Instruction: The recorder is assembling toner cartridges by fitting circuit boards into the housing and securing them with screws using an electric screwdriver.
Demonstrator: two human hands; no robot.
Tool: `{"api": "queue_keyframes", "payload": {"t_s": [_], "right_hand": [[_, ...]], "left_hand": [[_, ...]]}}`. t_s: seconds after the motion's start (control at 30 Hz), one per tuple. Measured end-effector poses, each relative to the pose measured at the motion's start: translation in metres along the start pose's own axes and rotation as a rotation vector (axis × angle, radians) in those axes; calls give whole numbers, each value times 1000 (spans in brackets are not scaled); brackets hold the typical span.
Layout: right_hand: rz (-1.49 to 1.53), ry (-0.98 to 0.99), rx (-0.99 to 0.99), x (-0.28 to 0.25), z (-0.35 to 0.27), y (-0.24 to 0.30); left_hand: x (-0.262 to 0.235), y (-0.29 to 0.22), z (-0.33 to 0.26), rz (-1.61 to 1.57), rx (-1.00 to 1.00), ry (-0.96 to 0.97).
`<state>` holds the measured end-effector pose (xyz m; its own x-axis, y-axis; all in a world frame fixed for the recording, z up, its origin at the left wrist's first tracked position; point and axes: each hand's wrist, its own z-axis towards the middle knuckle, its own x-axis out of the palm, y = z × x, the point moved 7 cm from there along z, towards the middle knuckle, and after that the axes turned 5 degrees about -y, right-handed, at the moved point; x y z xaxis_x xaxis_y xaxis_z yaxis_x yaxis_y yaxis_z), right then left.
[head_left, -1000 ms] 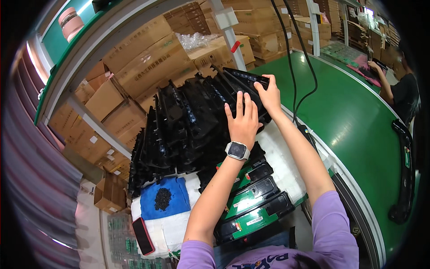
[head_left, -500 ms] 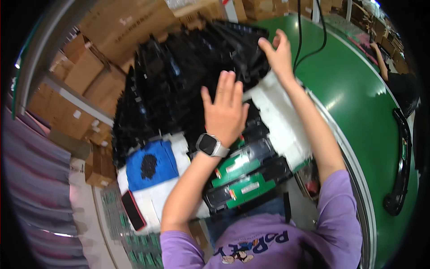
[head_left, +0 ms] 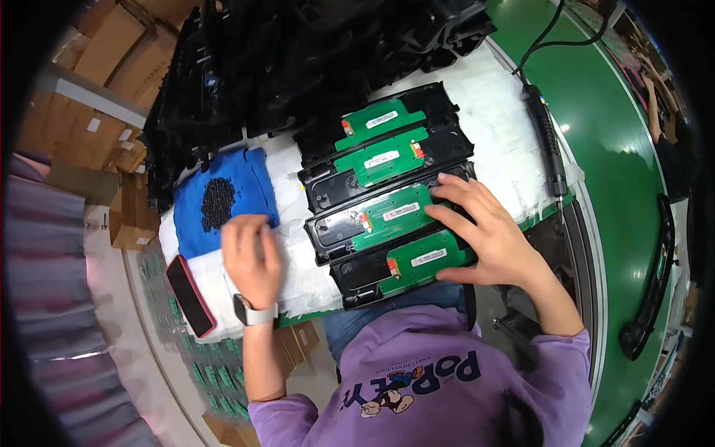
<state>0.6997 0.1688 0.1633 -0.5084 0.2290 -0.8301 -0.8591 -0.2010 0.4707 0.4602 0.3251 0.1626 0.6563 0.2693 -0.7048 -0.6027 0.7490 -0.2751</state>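
In front of me, several black plastic housings (head_left: 320, 223) lie in a row, each with a green circuit board (head_left: 447, 257) on it. My right hand (head_left: 488, 238) is spread over the right ends of the two nearest housings, thumb and fingers apart, fingertips at their edges. My left hand (head_left: 253, 261), wearing a watch (head_left: 255, 311), hovers at the near edge of a blue cloth (head_left: 257, 175). Its fingers point down and are smeared by motion, so their grip is unclear. Small black screws (head_left: 217, 203) lie heaped on the cloth.
A large pile of black plastic parts (head_left: 298, 59) fills the far side. An electric screwdriver (head_left: 547, 141) with a cable lies to the right. A red-edged phone (head_left: 190, 296) lies at left. Beyond the rail is a green surface (head_left: 596, 171) with a long black part (head_left: 655, 283).
Both hands have come back from the black pile: the right to the near housings, the left to the blue cloth's edge. The view has shifted, showing the whole row and the screwdriver.
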Motion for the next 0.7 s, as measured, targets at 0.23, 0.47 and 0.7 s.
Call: {"api": "queue_keyframes", "payload": {"t_s": [0.23,0.47,0.7], "right_hand": [[-124,39,64,13,17,-7],[-177,-389,211,-46,16,-34],[-933,-235,942,-96,-23,-173]], "left_hand": [[-15,93,15,693,-185,156],[-11,128,9,540,-338,310],[-23,112,14,414,-289,20]]}}
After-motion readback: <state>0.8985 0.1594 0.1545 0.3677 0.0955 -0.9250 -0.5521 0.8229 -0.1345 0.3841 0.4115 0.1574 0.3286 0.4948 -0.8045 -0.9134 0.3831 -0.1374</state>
